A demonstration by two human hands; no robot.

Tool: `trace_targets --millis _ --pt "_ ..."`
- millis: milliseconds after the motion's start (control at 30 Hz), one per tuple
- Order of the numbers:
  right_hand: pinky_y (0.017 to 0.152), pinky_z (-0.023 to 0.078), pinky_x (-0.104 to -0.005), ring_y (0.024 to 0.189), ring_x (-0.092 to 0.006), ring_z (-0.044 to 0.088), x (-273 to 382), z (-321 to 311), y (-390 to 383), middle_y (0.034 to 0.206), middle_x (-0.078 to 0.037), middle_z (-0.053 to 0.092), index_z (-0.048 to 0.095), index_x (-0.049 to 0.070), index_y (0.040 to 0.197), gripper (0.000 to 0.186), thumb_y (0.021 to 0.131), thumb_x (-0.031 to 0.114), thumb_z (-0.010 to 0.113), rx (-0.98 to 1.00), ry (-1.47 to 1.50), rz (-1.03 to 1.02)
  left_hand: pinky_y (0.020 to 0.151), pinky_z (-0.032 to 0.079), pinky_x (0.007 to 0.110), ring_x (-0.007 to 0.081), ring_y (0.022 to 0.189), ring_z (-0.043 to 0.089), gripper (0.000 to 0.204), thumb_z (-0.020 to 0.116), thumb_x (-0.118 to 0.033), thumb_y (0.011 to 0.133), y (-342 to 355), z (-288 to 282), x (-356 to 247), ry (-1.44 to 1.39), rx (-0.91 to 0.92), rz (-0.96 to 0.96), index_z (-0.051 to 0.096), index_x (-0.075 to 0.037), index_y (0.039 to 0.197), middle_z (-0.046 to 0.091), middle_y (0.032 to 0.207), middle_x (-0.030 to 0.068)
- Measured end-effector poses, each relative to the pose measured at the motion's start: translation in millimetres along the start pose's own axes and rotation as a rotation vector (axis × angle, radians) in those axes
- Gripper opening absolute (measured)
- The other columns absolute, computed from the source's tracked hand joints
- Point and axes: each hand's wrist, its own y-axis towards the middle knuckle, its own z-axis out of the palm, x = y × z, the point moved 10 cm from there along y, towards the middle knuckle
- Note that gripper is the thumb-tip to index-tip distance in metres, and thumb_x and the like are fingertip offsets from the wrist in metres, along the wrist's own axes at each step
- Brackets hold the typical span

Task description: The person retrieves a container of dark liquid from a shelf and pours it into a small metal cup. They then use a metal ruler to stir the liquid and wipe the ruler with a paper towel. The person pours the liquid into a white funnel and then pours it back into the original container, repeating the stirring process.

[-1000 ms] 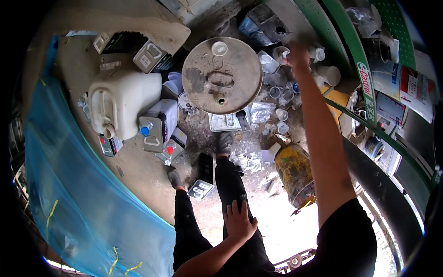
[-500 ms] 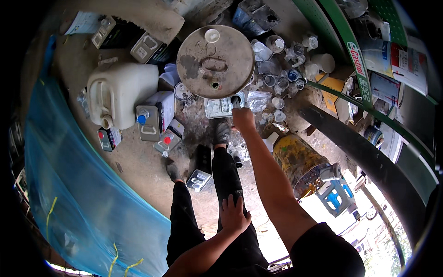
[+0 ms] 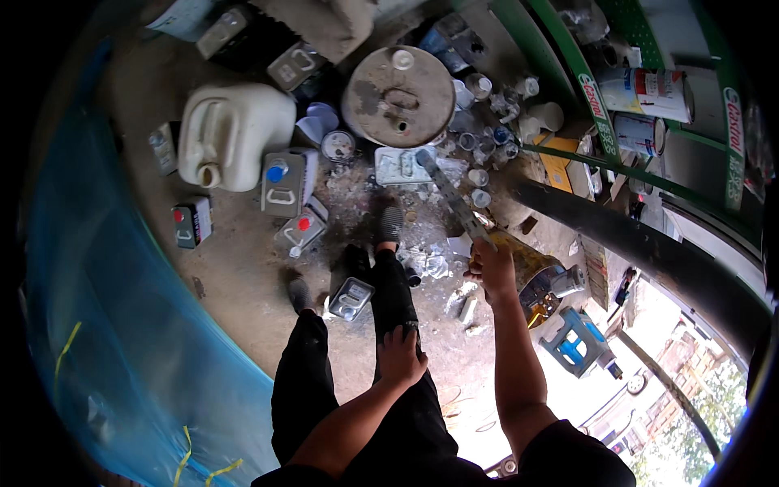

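Observation:
My right hand (image 3: 491, 268) grips the near end of a long, flat, speckled grey bar (image 3: 458, 203). Its far tip is over the right part of a pale, stained rectangular tray (image 3: 389, 166) on the floor. A round, dirty metal drum (image 3: 377, 101) with a small white lid on top stands just behind the tray. My left hand (image 3: 399, 357) lies with its fingers apart on my dark-trousered right leg, holding nothing. A small metal can (image 3: 350, 300) lies between my feet.
Left are a white jerrycan (image 3: 260, 122), capped cans (image 3: 284, 195) and blue plastic sheeting (image 3: 122, 284). Plastic cups (image 3: 479, 196) cluster right of the tray. A yellow drum (image 3: 523, 260), thick black post (image 3: 633, 235) and green shelving with paint cans (image 3: 641, 89) line the right.
My right hand moved from the cups down to the tray, took hold of the bar and has drawn back toward me with it. My left hand stays on my leg.

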Motion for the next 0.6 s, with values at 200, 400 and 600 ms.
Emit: trace_targets --millis 200,400,600 --pt "0.05 0.057 -0.034 0.055 -0.012 0.054 -101.8 14.9 26.1 0.07 0.0 0.051 0.06 0.007 0.086 0.031 0.098 0.034 0.067 -0.054 -0.137 -0.015 0.093 0.054 0.051 0.0403 0.112 0.064 0.058 0.074 -0.041 0.088 -32.4 -12.5 65.7 -0.195 -0.073 0.139 0.06 -0.005 0.132 0.064 0.124 0.0205" --pt "0.061 0.055 -0.0453 0.072 -0.0343 0.072 -103.1 47.4 5.6 0.091 -0.012 0.077 0.075 0.01 0.099 0.014 0.088 0.012 0.067 -0.277 -0.994 -0.74 0.086 0.056 0.053 0.0398 0.103 0.068 0.031 0.067 -0.03 0.092 -114.0 -57.6 234.7 0.001 0.106 -0.13 0.066 -0.002 0.106 0.069 0.105 0.0204" --pt "0.064 0.056 -0.0427 0.071 -0.0273 0.072 -75.4 25.4 -39.4 0.08 -0.011 0.074 0.075 0.006 0.089 0.022 0.096 0.024 0.064 -0.679 -0.88 -1.162 0.089 0.054 0.053 0.0423 0.102 0.067 0.026 0.067 -0.027 0.089 -193.0 -182.8 383.0 -0.069 -0.25 -0.261 0.068 -0.002 0.097 0.07 0.102 0.0233"
